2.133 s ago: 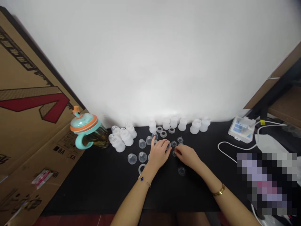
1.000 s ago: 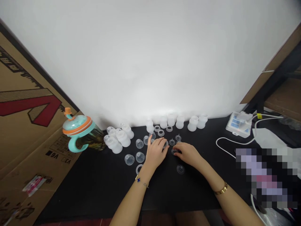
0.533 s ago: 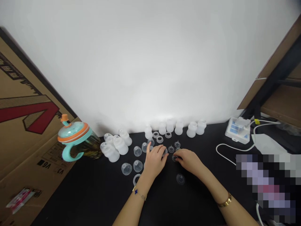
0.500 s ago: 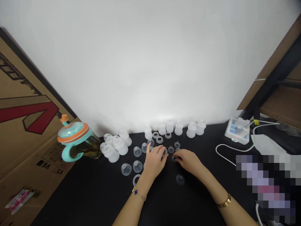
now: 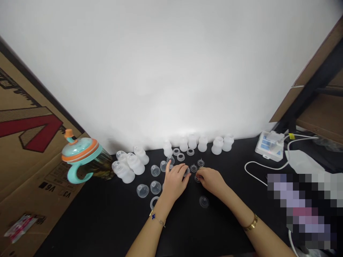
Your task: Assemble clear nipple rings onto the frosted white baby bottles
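My left hand [image 5: 174, 179] is low over the table, its thumb and fingers curved around a translucent round piece [image 5: 187, 171]; whether this is a ring or a cap I cannot tell. To its right my right hand [image 5: 213, 181] pinches the edge of a clear bottle nipple [image 5: 197, 178] near the tabletop. Two more nipples stand just behind it, one of them a clear nipple [image 5: 200, 162]. Another nipple [image 5: 204, 202] lies nearer me. Left of my left hand sit several clear domed caps [image 5: 155, 187] and a white ring [image 5: 154, 202], partly hidden by my wrist.
Several white bottles [image 5: 203, 144] line the wall, with white rings [image 5: 180, 157] before them. Capped bottles [image 5: 135, 164] cluster at left beside a teal-handled jug [image 5: 89, 160] and a cardboard box [image 5: 24, 171]. A power strip [image 5: 269, 146] and white cable lie right.
The whole view has shifted slightly. Both hands keep nearly the same places and grips among the bottle parts.
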The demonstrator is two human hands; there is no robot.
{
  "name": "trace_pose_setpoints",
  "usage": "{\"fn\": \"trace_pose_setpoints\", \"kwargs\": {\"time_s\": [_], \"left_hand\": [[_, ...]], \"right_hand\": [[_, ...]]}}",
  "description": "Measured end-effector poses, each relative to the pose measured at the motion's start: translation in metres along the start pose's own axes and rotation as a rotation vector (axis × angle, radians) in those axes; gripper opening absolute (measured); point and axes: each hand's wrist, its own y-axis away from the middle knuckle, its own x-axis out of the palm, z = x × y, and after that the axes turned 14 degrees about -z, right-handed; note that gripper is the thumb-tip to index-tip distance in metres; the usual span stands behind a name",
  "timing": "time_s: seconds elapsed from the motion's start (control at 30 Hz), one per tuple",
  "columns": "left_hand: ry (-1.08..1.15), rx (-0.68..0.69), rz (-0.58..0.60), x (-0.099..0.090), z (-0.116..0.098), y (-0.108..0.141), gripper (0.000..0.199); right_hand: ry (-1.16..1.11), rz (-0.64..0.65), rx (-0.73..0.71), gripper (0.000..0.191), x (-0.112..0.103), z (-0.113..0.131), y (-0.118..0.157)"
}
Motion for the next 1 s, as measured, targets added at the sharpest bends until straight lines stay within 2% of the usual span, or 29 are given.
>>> {"fn": "trace_pose_setpoints", "kwargs": {"time_s": [0.37,0.63,1.0], "left_hand": [[0.004,0.028,-0.014,-0.002,-0.001,-0.001,0.018],[0.009,0.049,-0.028,-0.006,-0.003,-0.003,0.018],[0.010,0.034,-0.007,-0.005,-0.003,-0.002,0.017]], "right_hand": [[-0.029,-0.020,0.019,0.022,0.001,0.001,0.001],[-0.214,0.042,0.057,0.013,-0.008,-0.011,0.002],[-0.137,0.044,0.046,0.015,-0.011,-0.005,0.002]]}}
